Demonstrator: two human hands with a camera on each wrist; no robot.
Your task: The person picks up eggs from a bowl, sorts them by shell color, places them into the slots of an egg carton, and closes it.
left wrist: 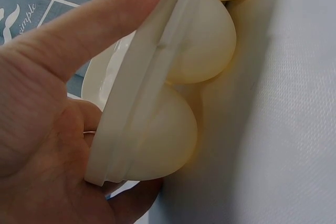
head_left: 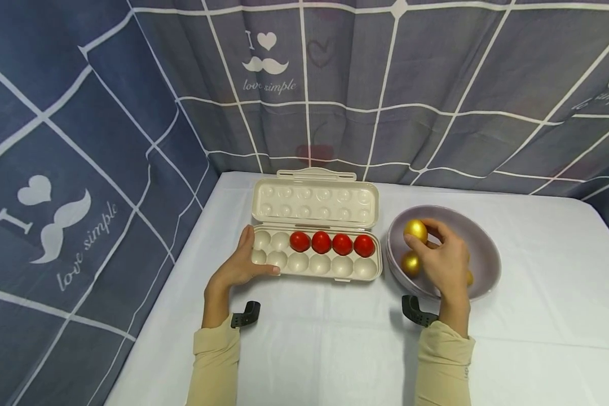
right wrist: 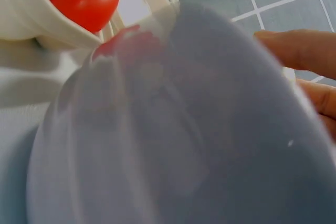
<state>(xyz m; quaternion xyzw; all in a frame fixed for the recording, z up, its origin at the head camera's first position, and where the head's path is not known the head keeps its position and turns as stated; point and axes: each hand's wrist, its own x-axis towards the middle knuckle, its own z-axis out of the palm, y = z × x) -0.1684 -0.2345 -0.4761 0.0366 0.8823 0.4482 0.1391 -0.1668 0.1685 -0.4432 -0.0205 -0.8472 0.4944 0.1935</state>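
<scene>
A cream plastic egg carton (head_left: 330,274) lies with its lid (head_left: 314,202) folded back. Several glossy red eggs (head_left: 321,242) sit side by side in its back row, up to the right end. My left hand (head_left: 238,264) holds the carton's left end, thumb along the front rim and fingers at the far side; the left wrist view shows the thumb (left wrist: 105,24) over the rim. Above the mauve bowl (head_left: 479,242), my right hand (head_left: 444,256) pinches a gold egg (head_left: 416,229) between thumb and fingers. Another gold egg (head_left: 411,263) rests in the bowl, and one more shows partly behind the hand.
The bowl stands just right of the carton, its wall (right wrist: 157,129) filling most of the right wrist view. A white cloth (head_left: 325,349) covers the table. Dark curtains (head_left: 345,73) hang behind and at the left. Both wrists carry black camera mounts (head_left: 246,314).
</scene>
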